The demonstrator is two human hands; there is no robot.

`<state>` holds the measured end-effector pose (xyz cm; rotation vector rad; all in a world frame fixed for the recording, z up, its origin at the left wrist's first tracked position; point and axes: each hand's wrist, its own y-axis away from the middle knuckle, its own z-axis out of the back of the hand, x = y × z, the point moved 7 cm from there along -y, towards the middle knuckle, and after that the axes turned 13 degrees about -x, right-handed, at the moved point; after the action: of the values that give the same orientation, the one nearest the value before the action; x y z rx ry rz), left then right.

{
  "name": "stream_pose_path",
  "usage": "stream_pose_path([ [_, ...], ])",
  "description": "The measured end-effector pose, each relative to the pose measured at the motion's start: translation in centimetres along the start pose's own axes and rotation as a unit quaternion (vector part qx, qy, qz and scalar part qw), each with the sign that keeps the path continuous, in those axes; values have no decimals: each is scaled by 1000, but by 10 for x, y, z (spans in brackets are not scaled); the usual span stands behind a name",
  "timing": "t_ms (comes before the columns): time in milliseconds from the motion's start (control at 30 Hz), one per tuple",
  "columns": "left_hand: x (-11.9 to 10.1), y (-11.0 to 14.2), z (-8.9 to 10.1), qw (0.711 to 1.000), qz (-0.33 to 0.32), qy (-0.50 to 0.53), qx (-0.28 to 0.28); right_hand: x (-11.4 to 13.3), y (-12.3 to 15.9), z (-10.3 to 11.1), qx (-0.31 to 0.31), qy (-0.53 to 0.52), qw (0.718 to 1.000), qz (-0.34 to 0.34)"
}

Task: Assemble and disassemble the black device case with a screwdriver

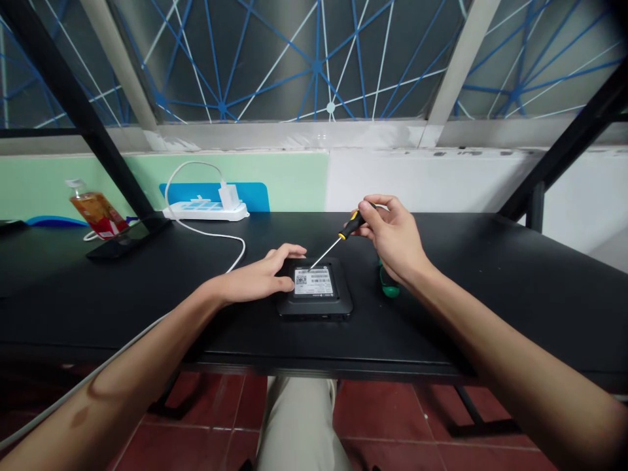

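Observation:
A flat black electronic box (343,297) lies on the dark table, its white label (314,281) with barcodes and a square code facing up. My left hand (260,275) rests at its left side, thumb by the label and fingers stretched out along the far edge. Between the fingers and thumb of my right hand (392,232) is a screwdriver (350,226) with a black and yellow handle. Its metal shaft slants down to the left, and the tip meets the label's far part; whether it presses in cannot be made out. Beneath my right wrist lies a green-ended object (390,286), partly hidden.
At the back left stands a white power strip (206,210) with a plugged-in charger (228,195). Its white cable (240,252) runs past my left forearm. Further left are a tilted bottle (98,209) and a dark flat device (125,239). Black frame bars slant at both sides.

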<state>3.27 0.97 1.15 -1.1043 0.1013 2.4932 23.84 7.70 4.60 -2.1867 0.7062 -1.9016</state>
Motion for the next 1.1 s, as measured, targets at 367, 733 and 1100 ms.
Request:
stream_pose_path([
  [367,5,0,0,1000,7,8,-18,3,0,-1,-7,-24,1000,-8],
  [733,5,1,2,1000,7,7,-14,22,-1,14,-67,78,986,132],
  [1100,4,2,2,1000,11,-13,-16,32,-3,22,-122,153,960,202],
])
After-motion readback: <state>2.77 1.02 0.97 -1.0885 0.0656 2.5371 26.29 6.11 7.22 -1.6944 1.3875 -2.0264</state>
